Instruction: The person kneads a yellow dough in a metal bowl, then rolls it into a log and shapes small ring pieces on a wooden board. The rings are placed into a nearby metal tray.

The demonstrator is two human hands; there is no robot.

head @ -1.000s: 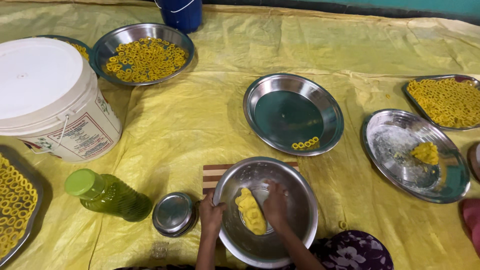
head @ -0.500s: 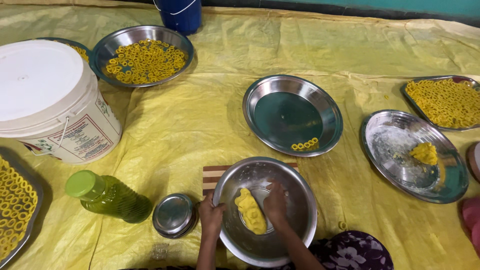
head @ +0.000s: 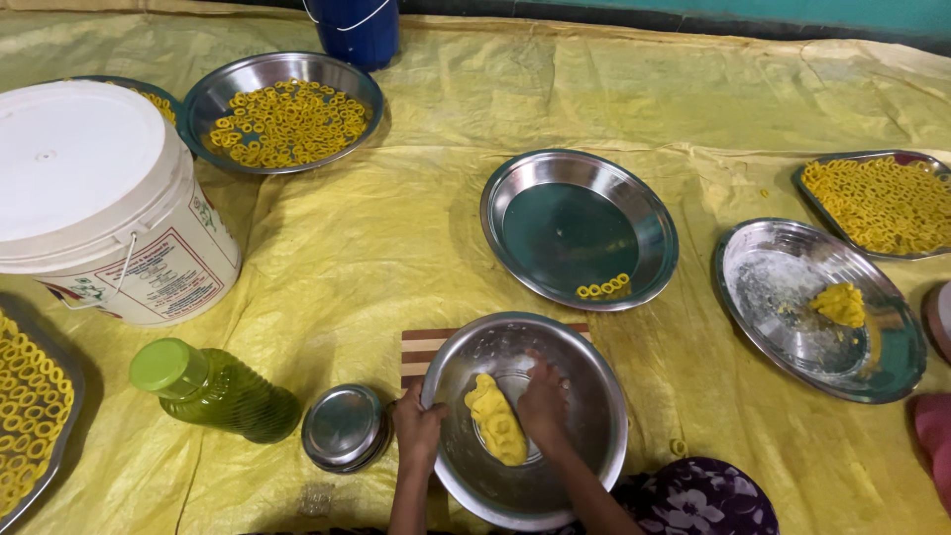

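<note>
A: Where's the dough?

B: The yellow dough lump (head: 498, 420) lies low and centre in the frame, inside the steel bowl (head: 584, 451), which sits partly on a striped board (head: 421, 349). The right hand (head: 543, 401) presses its fingers against the lump's side; whether they curl around it or only push, I can't quite tell from this angle. The left hand (head: 417, 428) is closed over the bowl's left rim.

A: How would it handle?

B: Soft and pliable, I'd judge, likely a bit oily, so it's best scooped from underneath with the whole palm. The bowl looks light and slick, so it's best held by the rim.

A: And around it?

B: A small steel lid (head: 343, 427) and a green bottle (head: 210, 389) to the lower left, and a plate with a few dough rings (head: 604, 288) above.
</note>
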